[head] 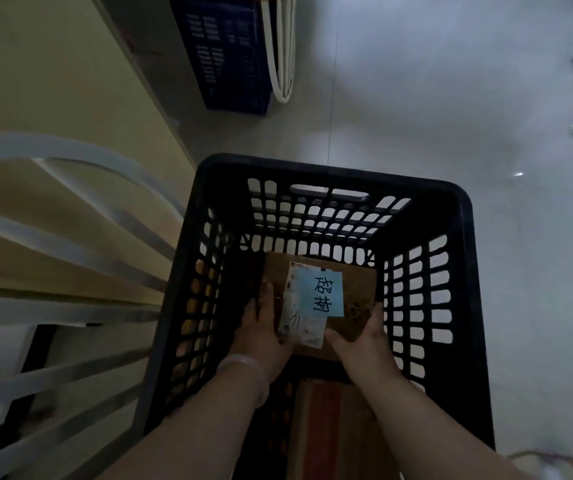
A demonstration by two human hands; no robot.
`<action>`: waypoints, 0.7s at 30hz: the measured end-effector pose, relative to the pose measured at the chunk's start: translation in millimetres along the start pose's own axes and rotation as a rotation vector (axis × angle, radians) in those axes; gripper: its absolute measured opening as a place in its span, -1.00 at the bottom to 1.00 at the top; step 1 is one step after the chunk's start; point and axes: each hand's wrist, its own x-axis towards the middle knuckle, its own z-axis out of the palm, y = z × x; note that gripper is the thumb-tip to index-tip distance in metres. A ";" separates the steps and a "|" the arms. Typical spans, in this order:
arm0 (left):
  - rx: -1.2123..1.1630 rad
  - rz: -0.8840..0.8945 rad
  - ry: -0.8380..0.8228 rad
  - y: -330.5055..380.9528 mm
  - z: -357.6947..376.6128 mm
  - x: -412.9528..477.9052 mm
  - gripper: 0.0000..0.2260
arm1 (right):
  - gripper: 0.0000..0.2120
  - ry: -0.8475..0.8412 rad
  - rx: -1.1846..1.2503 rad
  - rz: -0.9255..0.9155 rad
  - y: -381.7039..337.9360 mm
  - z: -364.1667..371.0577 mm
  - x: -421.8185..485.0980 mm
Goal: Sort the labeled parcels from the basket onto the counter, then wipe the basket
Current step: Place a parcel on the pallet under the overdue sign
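basket [465, 271]: black plastic, lattice walls, standing on the pale floor [416, 98] just beside the counter [36, 81].
parcel [354, 292]: brown cardboard box, down inside the basket toward its far wall, held level between both hands.
label [323, 294]: blue note with dark handwritten characters, on top of the parcel over a white printed slip.
left hand [261, 334]: grip clamped on the parcel's left edge, thumb on top; pale band at the wrist.
right hand [364, 337]: grip clamped on the parcel's near right corner.
second box [323, 427]: brown with a reddish strip, lower in the basket, under the forearms.
dark crate [229, 53]: on the floor farther off, white handles hanging beside it.
light: dim, fine print unreadable.
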 end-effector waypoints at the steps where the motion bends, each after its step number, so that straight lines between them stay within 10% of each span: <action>1: -0.016 0.011 0.010 -1.5 1.7 0.3 -0.08 | 0.01 0.002 0.037 -0.003 1.4 0.7 0.3; 21: -0.211 0.128 0.474 84.7 -82.1 -178.5 -0.09 | -0.13 0.070 0.188 -0.410 -88.0 -124.3 -139.8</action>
